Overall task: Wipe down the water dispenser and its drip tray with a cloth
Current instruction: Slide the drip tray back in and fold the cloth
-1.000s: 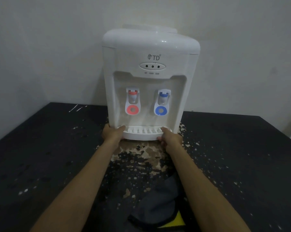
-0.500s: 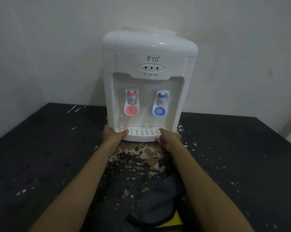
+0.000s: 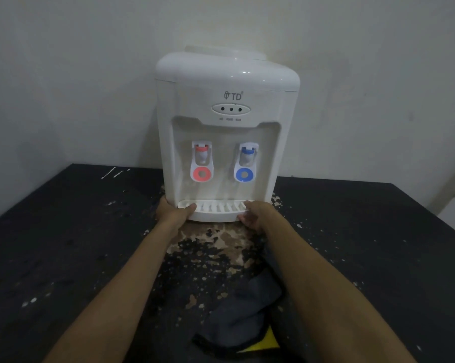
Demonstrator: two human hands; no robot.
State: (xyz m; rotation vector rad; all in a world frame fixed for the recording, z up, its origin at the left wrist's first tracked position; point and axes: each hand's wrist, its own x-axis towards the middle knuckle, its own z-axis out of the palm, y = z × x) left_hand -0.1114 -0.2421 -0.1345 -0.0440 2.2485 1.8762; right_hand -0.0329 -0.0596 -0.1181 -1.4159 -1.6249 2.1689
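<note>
Gripping the left end of the drip tray [image 3: 216, 210] with the left hand [image 3: 175, 213], thumb lying over the slotted top, the other fingers curling under the edge and mostly hidden. Keeping that tray at the foot of the water dispenser [image 3: 226, 82], below the red tap [image 3: 201, 163] and the blue tap [image 3: 245, 163], seemingly seated in its recess or very nearly so. Not showing whether sliding out or going in. Standing upright on the dark, paint-flecked table [image 3: 64, 231], close to the pale wall.

Leaving the grey cloth [image 3: 242, 307] lying loose on the table nearer the camera, between the forearms and partly under the right one, touching neither hand, with a yellow patch [image 3: 265, 341] showing at its near edge.

Clasping the tray's right end with the right hand [image 3: 256, 214] in the same manner, thumb on top, fingertips wrapping beneath.

Judging progress: handling the tray, not wiping, with no cloth in either hand. Showing no streaks or wet sheen on the white body, so not telling whether any surface is done. Probably leaving the wiping of the tray, and perhaps of the body too, yet to do.
</note>
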